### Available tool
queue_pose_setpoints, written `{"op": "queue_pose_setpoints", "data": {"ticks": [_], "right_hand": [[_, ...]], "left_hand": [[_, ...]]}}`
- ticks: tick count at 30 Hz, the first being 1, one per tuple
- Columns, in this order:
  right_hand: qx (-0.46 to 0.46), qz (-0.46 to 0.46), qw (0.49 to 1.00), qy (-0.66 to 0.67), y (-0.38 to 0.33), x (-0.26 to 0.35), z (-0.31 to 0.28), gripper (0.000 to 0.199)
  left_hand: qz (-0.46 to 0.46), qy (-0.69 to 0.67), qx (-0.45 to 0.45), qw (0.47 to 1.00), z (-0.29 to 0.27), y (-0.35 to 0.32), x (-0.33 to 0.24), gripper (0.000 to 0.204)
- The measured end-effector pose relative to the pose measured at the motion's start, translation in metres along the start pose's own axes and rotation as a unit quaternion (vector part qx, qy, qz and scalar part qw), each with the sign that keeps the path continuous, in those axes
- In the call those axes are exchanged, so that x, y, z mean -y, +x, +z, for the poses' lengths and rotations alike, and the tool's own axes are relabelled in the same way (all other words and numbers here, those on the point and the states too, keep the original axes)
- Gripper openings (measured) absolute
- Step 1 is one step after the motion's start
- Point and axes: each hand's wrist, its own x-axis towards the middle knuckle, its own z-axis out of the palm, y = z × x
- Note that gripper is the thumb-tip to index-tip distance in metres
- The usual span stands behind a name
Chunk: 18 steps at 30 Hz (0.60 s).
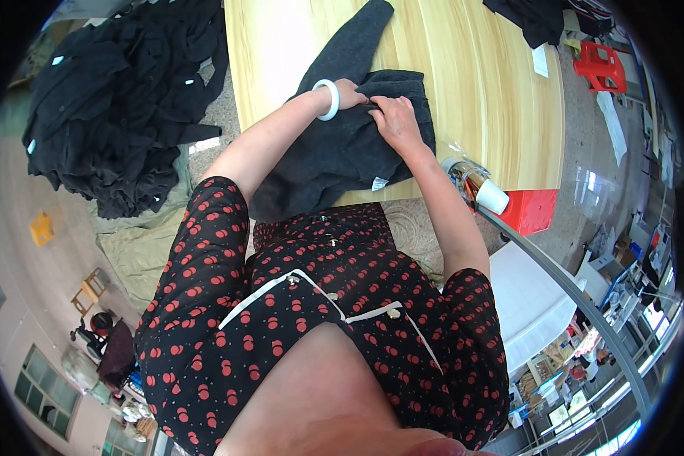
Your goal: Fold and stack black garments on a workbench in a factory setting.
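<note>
A black long-sleeved garment (327, 156) lies on the wooden table (479, 91), one sleeve stretched toward the far side and its lower part hanging over the near edge. My left hand (348, 94), with a pale bangle (327, 99) at the wrist, is closed with its fingertips gripping the cloth. Just to its right, my right hand (397, 120) pinches the same garment, and the fingertips of both hands nearly meet. Whatever small part of the cloth lies between them is hidden. A white tag (379, 183) shows near the garment's lower edge.
A big heap of black garments (121, 106) is piled left of the table. At the table's near right corner are a container of tools (470, 182) and a white cup (492, 197), beside a red box (530, 211). A red stool (600, 67) stands at far right.
</note>
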Motion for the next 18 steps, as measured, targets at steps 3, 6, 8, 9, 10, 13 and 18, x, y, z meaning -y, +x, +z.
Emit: {"op": "queue_pose_setpoints", "data": {"ticks": [3,6,8,9,10,13,18], "right_hand": [[0.012,-0.017,0.999,-0.032,0.001,-0.003,-0.002,0.017],[0.043,-0.007,0.998,-0.039,0.001,-0.008,-0.006,0.018],[0.062,-0.001,0.997,-0.039,0.003,-0.010,-0.006,0.020],[0.072,0.011,0.997,-0.003,0.003,-0.011,-0.005,0.020],[0.084,0.021,0.996,0.034,0.004,-0.009,-0.006,0.020],[0.093,0.073,0.989,0.085,0.006,-0.004,-0.008,0.020],[0.086,0.095,0.989,0.080,0.003,-0.005,-0.008,0.021]], "left_hand": [[0.031,0.061,0.015,0.998,-0.003,-0.005,-0.002,0.061],[0.056,0.068,0.056,0.995,-0.005,-0.020,-0.013,0.062],[0.074,0.067,0.078,0.992,-0.004,-0.023,-0.014,0.063],[0.093,0.086,0.062,0.990,-0.002,-0.023,-0.012,0.060],[0.112,0.103,0.046,0.987,0.001,-0.023,-0.009,0.058],[0.106,0.102,-0.004,0.989,0.006,-0.019,-0.004,0.051],[0.124,0.166,-0.046,0.977,0.018,-0.024,-0.009,0.041]]}}
